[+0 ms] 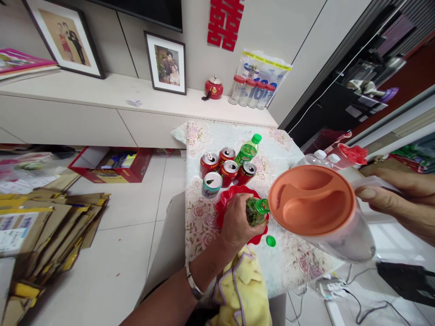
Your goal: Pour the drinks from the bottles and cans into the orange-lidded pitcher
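At the left of your work, five cans [229, 168] stand bunched on the cloth-covered table [200, 226], just beyond the red bowl [222, 203]. Over the bowl, your left hand [236, 222] is wrapped around the green bottle [253, 213]. The bottle's long axis leans right, its uncapped mouth towards the jug [316, 210]. A loose cap [271, 241] lies on the table, on your side of the jug. The key relation is mouth to rim: the jug's orange lid edge sits immediately right of the bottle's mouth, and you can't tell whether they touch. The jug's axis slants from lid, upper left, to base, lower right. At far right, your right hand [401, 199] grips its handle, well apart from the bottle; your left is nearer.
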A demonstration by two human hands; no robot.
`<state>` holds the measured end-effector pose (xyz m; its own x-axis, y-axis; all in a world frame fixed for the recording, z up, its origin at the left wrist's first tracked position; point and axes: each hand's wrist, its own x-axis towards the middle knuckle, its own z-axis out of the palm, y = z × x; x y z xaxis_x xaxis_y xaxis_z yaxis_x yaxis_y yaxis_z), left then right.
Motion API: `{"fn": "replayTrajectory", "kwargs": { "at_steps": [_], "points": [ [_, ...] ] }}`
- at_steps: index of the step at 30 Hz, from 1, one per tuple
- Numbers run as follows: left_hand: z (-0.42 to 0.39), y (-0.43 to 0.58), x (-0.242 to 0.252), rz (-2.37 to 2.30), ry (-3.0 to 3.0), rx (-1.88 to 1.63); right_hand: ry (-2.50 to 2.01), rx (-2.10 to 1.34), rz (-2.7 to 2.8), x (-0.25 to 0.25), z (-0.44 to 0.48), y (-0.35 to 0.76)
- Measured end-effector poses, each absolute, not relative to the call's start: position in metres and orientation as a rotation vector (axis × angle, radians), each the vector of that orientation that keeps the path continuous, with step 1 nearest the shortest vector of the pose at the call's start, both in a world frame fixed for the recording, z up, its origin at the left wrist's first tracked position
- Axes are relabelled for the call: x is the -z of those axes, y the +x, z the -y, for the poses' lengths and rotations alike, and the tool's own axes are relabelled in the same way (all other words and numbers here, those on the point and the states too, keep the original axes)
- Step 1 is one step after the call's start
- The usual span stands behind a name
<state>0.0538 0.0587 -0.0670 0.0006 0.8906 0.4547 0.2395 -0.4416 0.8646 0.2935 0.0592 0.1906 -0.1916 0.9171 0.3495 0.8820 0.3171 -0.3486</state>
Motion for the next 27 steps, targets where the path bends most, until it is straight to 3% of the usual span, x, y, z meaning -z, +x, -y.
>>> {"fn": "replayTrajectory", "kwargs": {
  "at_steps": [27],
  "points": [
    [-0.0588, 0.0539, 0.0685, -1.161, 1.704, -1.477, -1.537, -0.085, 2.154, -0.1902, -0.0586, 0.2941]
  ]
}}
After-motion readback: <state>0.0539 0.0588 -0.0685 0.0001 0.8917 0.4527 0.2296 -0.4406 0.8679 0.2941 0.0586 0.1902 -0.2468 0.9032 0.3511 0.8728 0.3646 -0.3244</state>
